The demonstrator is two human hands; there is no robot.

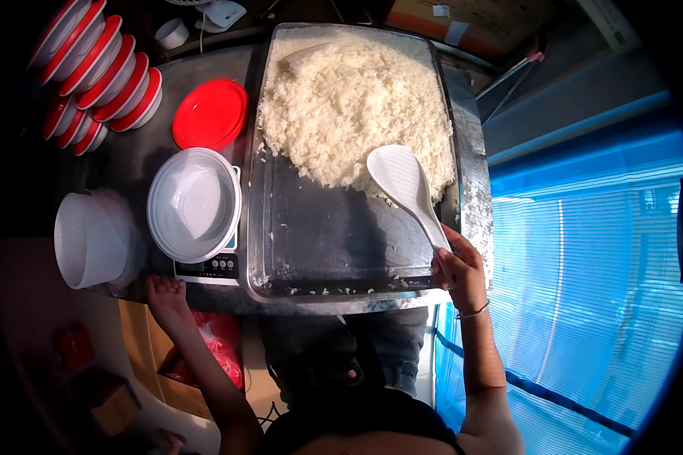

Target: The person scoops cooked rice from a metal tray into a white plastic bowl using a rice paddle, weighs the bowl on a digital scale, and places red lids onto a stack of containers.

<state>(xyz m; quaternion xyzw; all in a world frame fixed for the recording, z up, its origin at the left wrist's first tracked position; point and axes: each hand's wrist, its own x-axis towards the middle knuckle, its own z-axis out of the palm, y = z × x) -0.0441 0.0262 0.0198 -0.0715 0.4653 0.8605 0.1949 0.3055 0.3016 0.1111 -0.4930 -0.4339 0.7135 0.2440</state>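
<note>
My right hand [460, 267] grips the handle of a white plastic rice paddle [401, 176] at the tray's near right corner. The paddle's textured blade lies over the near edge of a heap of cooked rice [358, 108] in a metal tray [319, 227]. My left hand [168, 297] rests at the table's front edge with its fingers loosely curled, holding nothing. Just above it is a digital scale [208, 266], bearing an empty white plastic bowl [194, 205]. A red lid [210, 114] lies flat behind the bowl.
Stacks of white bowls with red lids [99, 74] stand at the back left. Nested white bowls [88, 239] in clear plastic lie at the left. Blue translucent sheeting [580, 239] hangs at the right. Below the table is a cardboard box [185, 392] with red plastic bags.
</note>
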